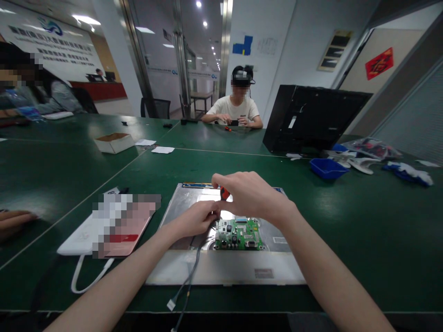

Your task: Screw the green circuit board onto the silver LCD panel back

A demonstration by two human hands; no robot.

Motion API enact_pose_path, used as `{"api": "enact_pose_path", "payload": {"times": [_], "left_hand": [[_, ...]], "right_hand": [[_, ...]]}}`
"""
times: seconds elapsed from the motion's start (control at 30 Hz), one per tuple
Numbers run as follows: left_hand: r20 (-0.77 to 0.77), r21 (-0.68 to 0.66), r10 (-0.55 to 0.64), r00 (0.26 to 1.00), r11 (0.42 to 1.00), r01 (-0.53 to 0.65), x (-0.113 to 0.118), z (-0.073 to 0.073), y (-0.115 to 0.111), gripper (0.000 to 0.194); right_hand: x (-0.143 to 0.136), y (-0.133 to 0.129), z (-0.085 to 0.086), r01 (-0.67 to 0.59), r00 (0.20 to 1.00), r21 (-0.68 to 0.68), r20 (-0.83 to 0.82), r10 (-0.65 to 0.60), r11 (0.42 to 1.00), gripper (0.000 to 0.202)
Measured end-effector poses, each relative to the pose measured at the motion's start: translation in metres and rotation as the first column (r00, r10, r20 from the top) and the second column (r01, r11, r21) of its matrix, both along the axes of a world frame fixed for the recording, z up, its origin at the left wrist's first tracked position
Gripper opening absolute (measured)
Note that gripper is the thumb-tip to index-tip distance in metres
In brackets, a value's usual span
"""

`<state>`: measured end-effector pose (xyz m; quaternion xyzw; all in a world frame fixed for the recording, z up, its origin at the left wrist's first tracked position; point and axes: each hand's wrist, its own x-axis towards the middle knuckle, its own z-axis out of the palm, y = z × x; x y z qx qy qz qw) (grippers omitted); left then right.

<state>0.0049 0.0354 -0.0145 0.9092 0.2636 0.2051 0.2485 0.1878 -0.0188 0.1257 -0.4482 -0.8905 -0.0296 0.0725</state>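
Note:
My right hand (247, 193) is closed round the red and black handle of a screwdriver (224, 193), which stands upright over the corner of a green circuit board (242, 236). Beside its lower part, my left hand (199, 216) has its fingers pinched together at the board's upper left corner; whatever lies between them is hidden. The board rests on the metal back of a flat display panel (224, 269). Dark cables (193, 272) run from the board's left side over the panel's near edge, ending in a white plug (171, 304). The screwdriver's tip is hidden.
Left of the panel lie a white device (78, 235) and a pink phone (138, 226) with a white cable (76, 276). Farther back stand an open box (114, 143), a black monitor housing (311, 120) and a blue tray (328, 169). A person (237, 106) sits opposite; another person's hand (15, 216) rests at left.

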Motion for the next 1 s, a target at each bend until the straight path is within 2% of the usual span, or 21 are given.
{"api": "enact_pose_path", "payload": {"times": [0.17, 0.47, 0.6, 0.73, 0.87, 1.0], "left_hand": [[-0.037, -0.002, 0.013, 0.999, 1.0, -0.013, -0.0001, 0.0035, -0.0017, 0.013], [-0.007, -0.017, -0.003, 1.0, 1.0, 0.003, 0.001, -0.0046, 0.0029, 0.014], [-0.024, 0.019, 0.022, 0.999, 1.0, -0.022, 0.0001, -0.003, 0.0011, 0.014], [-0.058, 0.007, 0.034, 0.998, 0.999, -0.034, 0.0001, 0.0009, -0.0011, 0.014], [-0.042, -0.027, 0.018, 0.999, 0.999, -0.019, 0.0006, 0.0, -0.0002, 0.013], [-0.013, -0.016, 0.006, 1.0, 1.0, -0.006, 0.0002, -0.0034, 0.002, 0.014]], "right_hand": [[-0.0018, 0.002, -0.0012, 0.073, 0.994, 0.067, 0.079, -0.079, 0.995, 0.016], [-0.0006, -0.0019, -0.0027, -0.07, 0.997, -0.024, -0.026, 0.069, 0.997, 0.025], [-0.002, -0.0015, -0.0022, -0.005, 1.0, 0.035, 0.024, 0.004, 0.999, 0.019], [-0.0037, -0.0005, -0.0012, 0.018, 0.997, 0.087, 0.077, -0.025, 0.996, 0.022], [-0.0026, -0.0013, 0.0003, 0.001, 0.998, 0.042, 0.06, -0.004, 0.999, 0.011], [0.0013, -0.0029, 0.0012, -0.082, 0.997, -0.027, -0.011, 0.081, 0.996, 0.02]]}}
